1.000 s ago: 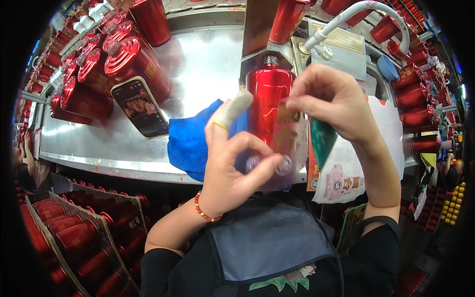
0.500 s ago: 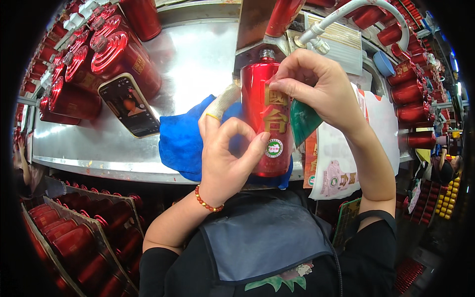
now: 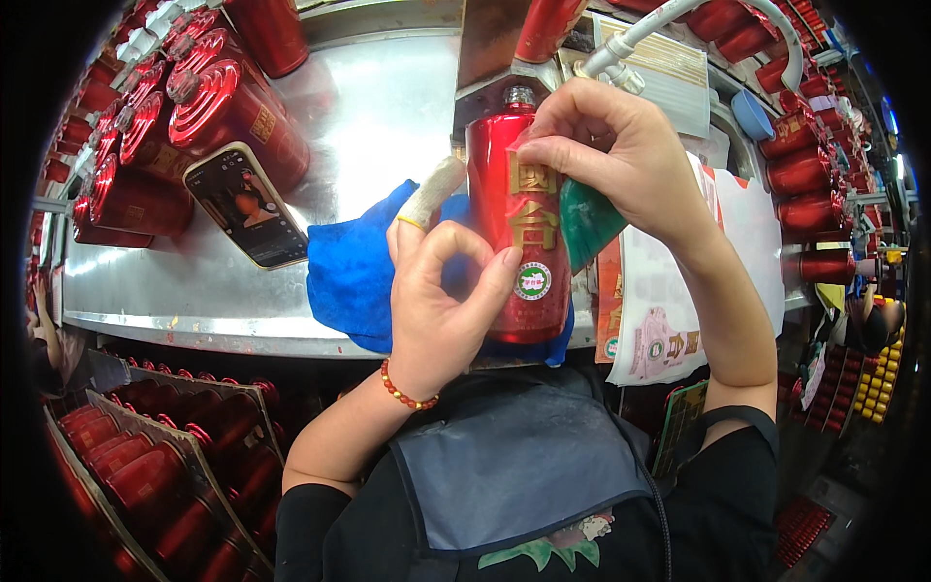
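A glossy red bottle [image 3: 493,184] rests on a blue cloth [image 3: 351,267], its capless neck pointing away from me. Raised gold characters [image 3: 533,225] and a round green-and-white sticker [image 3: 532,281] mark its front. My left hand [image 3: 436,281] is at the bottle's left side, thumb and forefinger curled together with the thumb tip on the bottle; a pale cloth finger cover [image 3: 432,191] sheathes one finger. Above the characters, my right hand [image 3: 621,155] pinches what looks like the edge of thin clear film. A green flat scraper [image 3: 590,223] is tucked under that hand, its grip hidden.
A phone [image 3: 245,206] leans against several red bottles [image 3: 233,112] at left. Printed white sheets [image 3: 669,301] lie right of the bottle. A curved pale pipe [image 3: 659,34] arches at the back right, near a blue bowl [image 3: 752,118]. Racks of red bottles [image 3: 136,466] stand below the metal table [image 3: 378,107].
My right hand has shifted slightly left and up along the bottle's upper front, still pinching. The green scraper has turned a little beneath it. My left hand has barely moved.
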{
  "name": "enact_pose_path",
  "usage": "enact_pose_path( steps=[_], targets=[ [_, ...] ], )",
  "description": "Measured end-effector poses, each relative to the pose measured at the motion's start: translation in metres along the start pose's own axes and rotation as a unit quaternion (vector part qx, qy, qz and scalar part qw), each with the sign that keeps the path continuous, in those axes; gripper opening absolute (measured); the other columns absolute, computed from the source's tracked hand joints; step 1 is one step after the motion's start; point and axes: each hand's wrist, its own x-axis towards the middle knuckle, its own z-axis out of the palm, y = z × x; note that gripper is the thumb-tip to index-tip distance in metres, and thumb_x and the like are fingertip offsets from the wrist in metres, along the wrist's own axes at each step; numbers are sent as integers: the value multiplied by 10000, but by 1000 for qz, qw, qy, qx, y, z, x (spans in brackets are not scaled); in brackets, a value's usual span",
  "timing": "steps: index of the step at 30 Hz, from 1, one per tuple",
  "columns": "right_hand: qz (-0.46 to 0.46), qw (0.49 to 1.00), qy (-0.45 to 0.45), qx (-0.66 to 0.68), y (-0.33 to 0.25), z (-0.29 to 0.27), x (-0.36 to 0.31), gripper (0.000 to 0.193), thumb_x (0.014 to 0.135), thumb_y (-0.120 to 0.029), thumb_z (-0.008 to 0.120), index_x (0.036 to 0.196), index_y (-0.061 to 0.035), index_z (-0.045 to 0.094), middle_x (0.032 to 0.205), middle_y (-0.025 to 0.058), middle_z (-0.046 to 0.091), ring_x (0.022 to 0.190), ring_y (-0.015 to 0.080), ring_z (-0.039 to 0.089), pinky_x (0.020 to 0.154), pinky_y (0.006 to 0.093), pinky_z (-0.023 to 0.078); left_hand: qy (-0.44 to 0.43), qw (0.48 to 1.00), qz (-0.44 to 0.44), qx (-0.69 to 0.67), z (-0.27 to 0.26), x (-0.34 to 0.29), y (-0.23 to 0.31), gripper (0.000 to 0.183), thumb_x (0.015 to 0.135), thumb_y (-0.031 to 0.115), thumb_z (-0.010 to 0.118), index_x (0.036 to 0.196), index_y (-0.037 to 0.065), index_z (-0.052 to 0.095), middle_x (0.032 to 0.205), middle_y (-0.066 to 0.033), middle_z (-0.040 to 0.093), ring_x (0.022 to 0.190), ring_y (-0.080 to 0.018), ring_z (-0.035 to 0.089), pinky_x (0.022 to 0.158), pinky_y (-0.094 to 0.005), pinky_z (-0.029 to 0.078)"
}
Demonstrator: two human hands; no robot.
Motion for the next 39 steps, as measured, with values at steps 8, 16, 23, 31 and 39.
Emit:
enact_pose_path(
  steps=[8, 16, 23, 31, 39],
  targets=[
    [-52, 996, 72, 15, 6, 10, 0, 201, 867, -180, 790, 944, -13, 710, 777, 36, 670, 651, 95, 595, 619, 257, 489, 34, 998, -4, -58, 4, -1, -5, 177, 885, 141, 780, 845, 82, 619, 1428, -205, 533, 1305, -304, 455, 1123, -391, 315],
    [29, 979, 192, 63, 29, -8, -10, 355, 952, -249, 742, 1171, 15, 652, 852, 11, 646, 672, 25, 560, 575, 199, 438, 12, 949, -149, -278, 6, 18, -3, 592, 972, 198, 712, 1411, -70, 419, 1343, -181, 554, 1254, -195, 540, 1071, -340, 443],
    [162, 954, 28, 250, 26, 21, -57, 887, 895, -230, 820, 1543, 85, 304, 1351, 202, 586, 803, 63, 659, 714, 211, 534, -62, 952, -131, -271, 13, 34, -8, 810, 954, 202, 745, 1532, -117, 277, 1436, -205, 522, 1301, -224, 544, 1084, -341, 454],
    [137, 948, 41, 284, 25, 28, -54, 900, 894, -210, 816, 1556, 73, 277, 1384, 263, 536, 871, 93, 694, 748, 219, 552, -77, 943, -125, -299, 10, 34, -3, 772, 986, 204, 709, 1541, -106, 271, 1436, -181, 524, 1289, -207, 544, 1071, -335, 459],
    [134, 939, 47, 314, 27, 30, -54, 864, 914, -210, 798, 1550, 75, 286, 1388, 255, 527, 921, 116, 695, 780, 229, 557, -72, 951, -116, -278, 12, 34, -4, 723, 1012, 218, 673, 1539, -93, 287, 1423, -173, 535, 1280, -197, 544, 1067, -329, 454]
  ],
)
